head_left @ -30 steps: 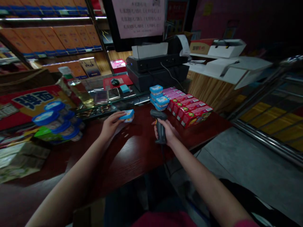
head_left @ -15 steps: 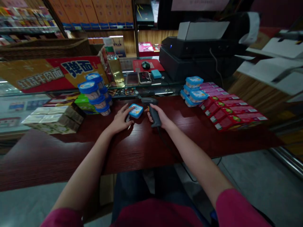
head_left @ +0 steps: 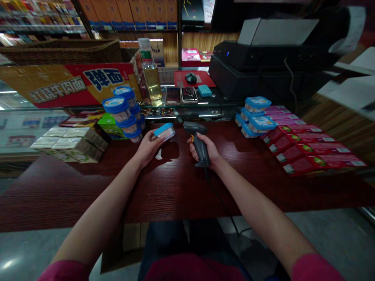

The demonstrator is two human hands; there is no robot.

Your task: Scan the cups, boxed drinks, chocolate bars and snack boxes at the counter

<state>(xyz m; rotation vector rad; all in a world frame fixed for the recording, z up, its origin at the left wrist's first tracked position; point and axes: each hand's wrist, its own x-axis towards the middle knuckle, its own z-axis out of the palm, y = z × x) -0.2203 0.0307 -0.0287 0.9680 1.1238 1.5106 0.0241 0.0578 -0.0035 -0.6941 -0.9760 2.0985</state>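
Observation:
Tilted up off the dark wooden counter (head_left: 164, 195), a small tub with a blue lid (head_left: 165, 132) is held by my left hand (head_left: 149, 147), its side facing the scanner. My right hand (head_left: 207, 150) is wrapped round the handle of a grey barcode scanner (head_left: 200, 144), whose head points left toward the tub. A cable runs down from the scanner's handle. Just beyond my left hand stands a stack of round blue-lidded tubs (head_left: 120, 111). Right of the scanner are stacked blue-lidded rectangular tubs (head_left: 258, 117).
Red boxes (head_left: 310, 148) line the counter's right side. Wrapped cream-coloured packs (head_left: 70, 144) and a green box (head_left: 111, 127) sit at left. Behind are a bottle of yellow liquid (head_left: 151, 78), a mouse (head_left: 191, 78), a noodle carton (head_left: 70, 88) and a black machine (head_left: 263, 70).
My left hand has gripped the tub and tipped it up off the counter. The scanner in my right hand is more upright. The camera view has shifted slightly.

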